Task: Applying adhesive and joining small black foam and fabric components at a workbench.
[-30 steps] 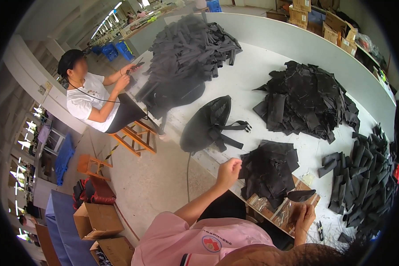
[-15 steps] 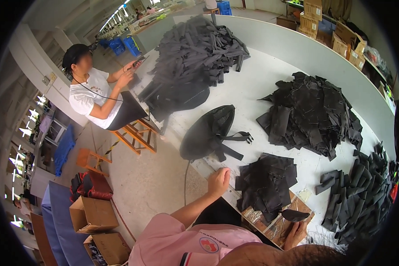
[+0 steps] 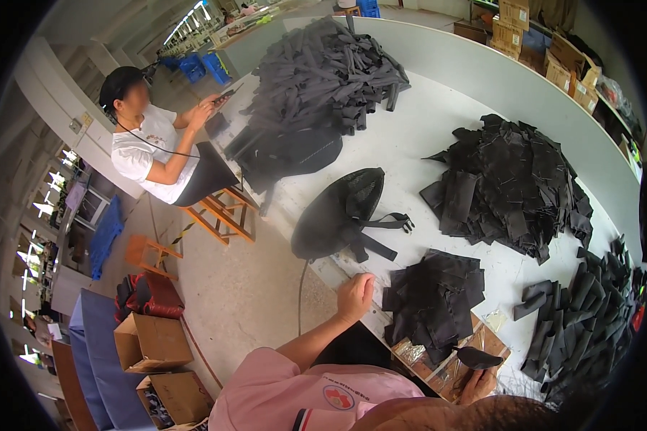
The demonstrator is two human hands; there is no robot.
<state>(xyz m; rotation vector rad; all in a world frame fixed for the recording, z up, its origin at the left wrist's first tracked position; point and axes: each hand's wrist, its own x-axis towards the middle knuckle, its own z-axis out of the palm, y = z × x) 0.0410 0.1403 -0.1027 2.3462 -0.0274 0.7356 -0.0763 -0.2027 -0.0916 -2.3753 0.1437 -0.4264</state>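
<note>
White and wide, the work table (image 3: 438, 144) carries several heaps of black fabric pieces, with a black backpack (image 3: 341, 215) lying near its left edge. At the table's near edge the left hand (image 3: 355, 297) rests loosely curled with nothing in it, just beside a small pile of black cut pieces (image 3: 435, 303). Near the same edge the right hand (image 3: 479, 383) pinches one black curved piece (image 3: 477, 357) over a clear plastic bag (image 3: 438, 366), while a seated person in a white shirt (image 3: 147, 154) looks at a phone (image 3: 224, 95) by the far left edge.
</note>
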